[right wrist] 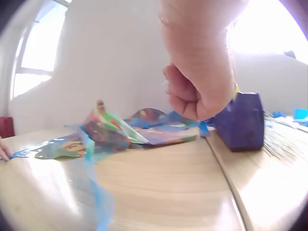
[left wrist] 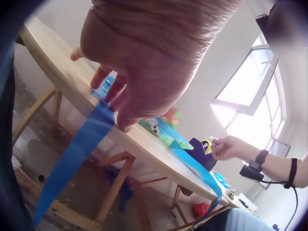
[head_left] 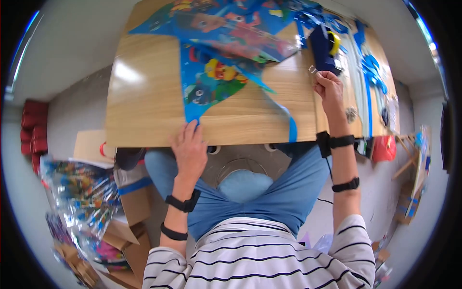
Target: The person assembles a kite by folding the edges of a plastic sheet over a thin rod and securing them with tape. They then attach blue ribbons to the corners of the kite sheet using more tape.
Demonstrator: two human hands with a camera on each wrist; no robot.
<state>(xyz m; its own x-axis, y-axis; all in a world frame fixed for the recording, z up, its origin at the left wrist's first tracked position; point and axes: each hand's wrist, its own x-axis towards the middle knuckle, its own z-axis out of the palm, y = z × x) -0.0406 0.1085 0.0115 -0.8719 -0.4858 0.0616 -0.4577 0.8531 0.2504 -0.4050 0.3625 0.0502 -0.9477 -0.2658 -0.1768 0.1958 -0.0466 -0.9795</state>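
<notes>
My left hand (head_left: 189,147) rests at the table's front edge, its fingertips pressing on the pointed lower end of a printed plastic sheet (head_left: 197,98) with cartoon figures. From under those fingers a blue ribbon (left wrist: 72,161) hangs down past the edge in the left wrist view. My right hand (head_left: 330,89) is raised over the table, pinching a small, shiny clear strip (head_left: 313,70) that looks like tape. Just beyond it stands a dark blue tape dispenser (right wrist: 243,120) with a yellow roll core (head_left: 334,43).
More printed sheets (head_left: 211,24) cover the far side of the wooden table (head_left: 144,101). Another blue ribbon (head_left: 292,126) runs to the front edge. Blue strips (head_left: 374,72) and thin pale rods (right wrist: 279,139) lie at the right. Cardboard boxes (head_left: 137,207) stand on the floor at left.
</notes>
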